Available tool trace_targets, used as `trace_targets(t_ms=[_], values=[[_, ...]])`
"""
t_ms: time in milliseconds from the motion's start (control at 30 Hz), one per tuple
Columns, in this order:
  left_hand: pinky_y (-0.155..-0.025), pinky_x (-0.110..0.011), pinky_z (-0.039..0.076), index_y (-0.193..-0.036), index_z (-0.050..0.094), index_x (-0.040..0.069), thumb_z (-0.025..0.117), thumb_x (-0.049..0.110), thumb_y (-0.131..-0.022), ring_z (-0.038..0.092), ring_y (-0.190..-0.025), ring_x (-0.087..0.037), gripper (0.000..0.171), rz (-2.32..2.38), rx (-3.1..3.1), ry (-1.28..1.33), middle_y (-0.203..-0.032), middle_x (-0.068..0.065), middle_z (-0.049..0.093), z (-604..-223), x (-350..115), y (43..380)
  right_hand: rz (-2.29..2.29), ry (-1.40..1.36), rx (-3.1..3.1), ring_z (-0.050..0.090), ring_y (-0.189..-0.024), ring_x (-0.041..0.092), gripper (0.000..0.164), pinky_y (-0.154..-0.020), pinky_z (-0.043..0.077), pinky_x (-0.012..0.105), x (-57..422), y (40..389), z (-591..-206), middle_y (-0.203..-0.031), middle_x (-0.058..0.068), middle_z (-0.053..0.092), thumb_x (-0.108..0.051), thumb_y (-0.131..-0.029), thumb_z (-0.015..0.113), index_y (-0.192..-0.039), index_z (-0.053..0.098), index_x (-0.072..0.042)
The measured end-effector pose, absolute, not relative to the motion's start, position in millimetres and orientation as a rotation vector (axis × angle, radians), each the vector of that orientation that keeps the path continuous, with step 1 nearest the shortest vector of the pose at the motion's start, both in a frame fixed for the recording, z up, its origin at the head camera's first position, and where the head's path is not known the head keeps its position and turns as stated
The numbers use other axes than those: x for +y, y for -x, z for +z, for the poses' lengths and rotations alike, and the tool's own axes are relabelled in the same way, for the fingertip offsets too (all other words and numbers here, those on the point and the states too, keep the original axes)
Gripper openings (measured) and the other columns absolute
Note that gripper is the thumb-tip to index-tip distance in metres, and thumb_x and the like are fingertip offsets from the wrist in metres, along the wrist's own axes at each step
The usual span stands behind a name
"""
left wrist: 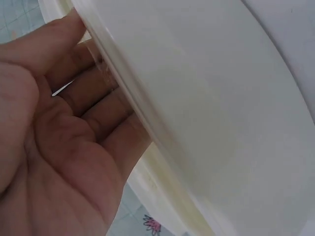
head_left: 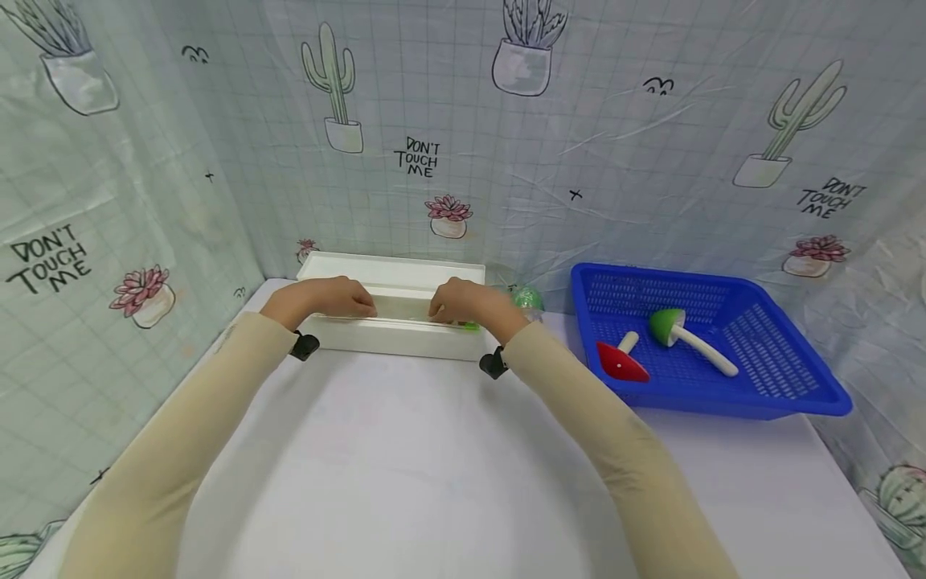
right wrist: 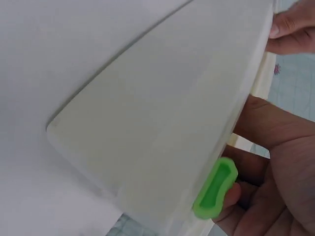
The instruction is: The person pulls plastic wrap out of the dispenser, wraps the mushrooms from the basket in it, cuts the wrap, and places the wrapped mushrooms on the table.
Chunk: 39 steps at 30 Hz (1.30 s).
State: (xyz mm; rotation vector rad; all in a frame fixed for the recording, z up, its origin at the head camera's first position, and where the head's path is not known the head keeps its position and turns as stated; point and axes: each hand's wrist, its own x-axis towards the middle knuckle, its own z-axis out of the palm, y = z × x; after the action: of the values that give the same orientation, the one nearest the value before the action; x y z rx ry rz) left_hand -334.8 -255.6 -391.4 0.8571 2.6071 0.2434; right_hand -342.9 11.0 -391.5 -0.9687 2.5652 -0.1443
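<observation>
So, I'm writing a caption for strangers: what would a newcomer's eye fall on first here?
Probably the bright blue basket at right in the head view, holding a red-and-white piece and a green-and-white piece. Next, perhaps, the left hand and right hand at the white box's front edge, with a bright green part beside the right fingers.

Bright, diffuse light. Faint shadows between long beige fabric sleeves (head_left: pixel 181 450), toward near edge of smooth white tabletop (head_left: pixel 391 474). Glare streaks, creased cactus-print sheeting (head_left: pixel 615 133). Wrist views soft.
</observation>
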Motion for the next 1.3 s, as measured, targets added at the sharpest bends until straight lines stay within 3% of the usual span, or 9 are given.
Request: trace_targets(t_ms=[200, 367, 567, 767, 867, 967, 1133, 1300], values=[[-0.082, -0.038, 0.054, -0.105, 0.076, 0.004, 0.062, 0.012, -0.102, 0.061, -0.085, -0.016, 0.017, 0.235, 2.614, -0.913, -0.096, -0.003, 0.072, -394, -250, 347, -0.039, 0.961, 2.701, 0.06, -0.065, 0.011, 0.036, -0.065, 0.051, 0.028, -5, 337, -391, -0.092, 0.001, 0.069, -0.044, -0.103, 0.058, -0.105, 0.077, -0.014], [-0.073, -0.032, 0.049, -0.088, 0.073, 0.006, 0.059, 0.007, -0.102, 0.055, -0.074, -0.013, 0.02, 0.282, 2.643, -0.89, -0.078, -0.001, 0.064, -397, -247, 347, 0.082, 0.963, 2.884, 0.054, -0.062, 0.011, 0.043, -0.057, 0.048, 0.03, -24, 331, -393, -0.08, -0.004, 0.064, -0.057, -0.098, 0.059, -0.088, 0.072, -0.017], [-0.075, -0.036, 0.055, -0.091, 0.077, 0.004, 0.06, 0.004, -0.101, 0.065, -0.078, -0.018, 0.02, 0.317, 2.651, -0.875, -0.085, -0.005, 0.073, -384, -244, 339, 0.097, 0.823, 2.993, 0.054, -0.067, 0.015, 0.057, -0.059, 0.049, 0.033, -51, 330, -397, -0.082, -0.001, 0.059, -0.072, -0.091, 0.057, -0.095, 0.059, -0.015], [-0.069, -0.033, 0.056, -0.094, 0.076, -0.001, 0.06, 0.003, -0.101, 0.068, -0.077, -0.022, 0.018, 0.384, 2.643, -0.899, -0.087, -0.012, 0.074, -370, -242, 337, 0.069, 0.783, 2.955, 0.062, -0.08, 0.019, 0.028, -0.07, 0.055, 0.038, -53, 336, -393, -0.096, 0.0, 0.063, -0.041, -0.098, 0.067, -0.106, 0.062, -0.015], [-0.072, -0.033, 0.059, -0.096, 0.075, -0.003, 0.06, 0.003, -0.101, 0.072, -0.082, -0.024, 0.017, 0.424, 2.652, -0.896, -0.091, -0.013, 0.075, -366, -244, 336, 0.106, 0.797, 2.907, 0.063, -0.087, 0.021, 0.014, -0.076, 0.057, 0.041, -40, 337, -385, -0.104, 0.003, 0.063, -0.024, -0.1, 0.065, -0.107, 0.065, -0.013], [-0.074, -0.035, 0.059, -0.095, 0.073, -0.003, 0.06, 0.003, -0.101, 0.072, -0.084, -0.025, 0.016, 0.455, 2.661, -0.903, -0.091, -0.013, 0.075, -363, -247, 333, 0.124, 0.785, 2.893, 0.063, -0.088, 0.02, 0.007, -0.076, 0.057, 0.041, -25, 339, -378, -0.105, 0.003, 0.065, -0.018, -0.101, 0.063, -0.103, 0.068, -0.013], [-0.074, -0.035, 0.059, -0.096, 0.072, -0.003, 0.058, 0.001, -0.102, 0.072, -0.084, -0.026, 0.016, 0.505, 2.652, -0.914, -0.091, -0.013, 0.074, -360, -248, 328, 0.007, 0.817, 2.811, 0.057, -0.089, 0.018, 0.013, -0.076, 0.052, 0.037, -8, 342, -376, -0.108, 0.002, 0.064, -0.024, -0.102, 0.06, -0.107, 0.066, -0.014], [-0.074, -0.035, 0.06, -0.097, 0.072, -0.004, 0.057, 0.0, -0.102, 0.073, -0.085, -0.028, 0.017, 0.511, 2.673, -0.929, -0.093, -0.014, 0.075, -358, -246, 325, -0.131, 0.852, 2.746, 0.057, -0.097, 0.019, 0.036, -0.083, 0.052, 0.037, -14, 338, -377, -0.118, 0.004, 0.06, -0.044, -0.101, 0.06, -0.119, 0.06, -0.012]])
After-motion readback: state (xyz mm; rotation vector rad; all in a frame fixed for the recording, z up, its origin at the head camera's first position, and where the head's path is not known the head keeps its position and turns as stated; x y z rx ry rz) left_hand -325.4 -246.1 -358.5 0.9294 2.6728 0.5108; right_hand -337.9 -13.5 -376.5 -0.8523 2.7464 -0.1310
